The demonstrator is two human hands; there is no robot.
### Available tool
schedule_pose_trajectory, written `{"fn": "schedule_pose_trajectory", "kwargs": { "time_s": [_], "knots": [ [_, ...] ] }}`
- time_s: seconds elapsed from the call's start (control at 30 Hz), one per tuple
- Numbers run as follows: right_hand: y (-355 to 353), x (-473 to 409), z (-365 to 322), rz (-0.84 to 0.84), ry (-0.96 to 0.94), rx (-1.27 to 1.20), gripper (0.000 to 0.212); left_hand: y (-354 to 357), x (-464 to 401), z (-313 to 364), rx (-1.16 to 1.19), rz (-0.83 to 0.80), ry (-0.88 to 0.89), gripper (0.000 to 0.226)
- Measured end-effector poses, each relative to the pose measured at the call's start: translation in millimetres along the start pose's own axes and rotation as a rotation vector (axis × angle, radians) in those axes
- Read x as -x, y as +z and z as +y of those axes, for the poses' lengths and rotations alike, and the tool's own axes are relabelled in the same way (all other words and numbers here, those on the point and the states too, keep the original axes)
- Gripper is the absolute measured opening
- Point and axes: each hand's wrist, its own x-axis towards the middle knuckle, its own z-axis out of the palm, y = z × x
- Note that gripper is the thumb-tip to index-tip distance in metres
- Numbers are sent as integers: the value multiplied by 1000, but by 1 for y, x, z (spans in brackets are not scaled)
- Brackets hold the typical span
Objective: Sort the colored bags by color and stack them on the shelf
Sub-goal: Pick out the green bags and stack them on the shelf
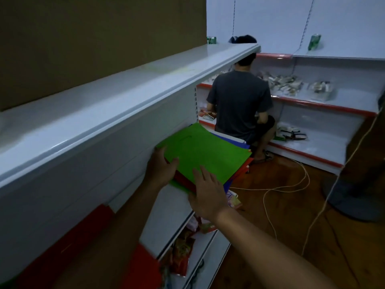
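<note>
The right hand (208, 197) is reaching in from 5 o'clock, palm down, its fingers straight and slightly spread, lying flat on the near edge of the green bag (206, 155). The left hand (160, 167), coming from 7 o'clock, is gripping the stack's left edge, thumb on top and fingers curled beneath. The green bag is lying topmost on a stack with red bags (183, 180) and blue bags (229, 140) showing under it, resting on the white shelf (162, 226) at center. Another red bag (79, 243) is lying at 8 o'clock. Snack packets (181, 253) are sitting on lower shelves. At 1 o'clock a person (239, 101) is crouching, back turned, beside cables (287, 184) on the floor.
</note>
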Motion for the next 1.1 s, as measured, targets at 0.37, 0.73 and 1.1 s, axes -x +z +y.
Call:
{"fn": "schedule_pose_trajectory", "kwargs": {
  "time_s": [0.37, 0.73, 1.1],
  "knots": [
    [-22, -105, 114, -158, -86, -11, 77, 86, -55, 5, 88, 101, -366, 61],
    [-29, -194, 183, -251, 51, 100, 72, 131, -69, -39, 217, 194, -588, 46],
    [-29, -188, 183, -202, -159, 98, 68, 133, -74, -28, 377, 394, -610, 26]
  ]
}}
